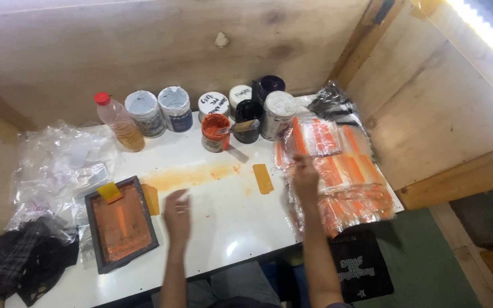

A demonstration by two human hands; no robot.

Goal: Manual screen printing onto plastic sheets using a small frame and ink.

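Lower left of frame: dark-framed printing screen, orange inside, flat on the white table. Left hand hovers just right of it, fingers spread, holding nothing. Right of centre: right hand rests on the pile of orange-striped clear bags; grip blurred, cannot tell.

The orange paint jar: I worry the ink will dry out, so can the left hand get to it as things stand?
Probably yes. The left hand hovers over bare white table, and nothing stands between it and the orange paint jar; only a stick resting across its rim could snag.
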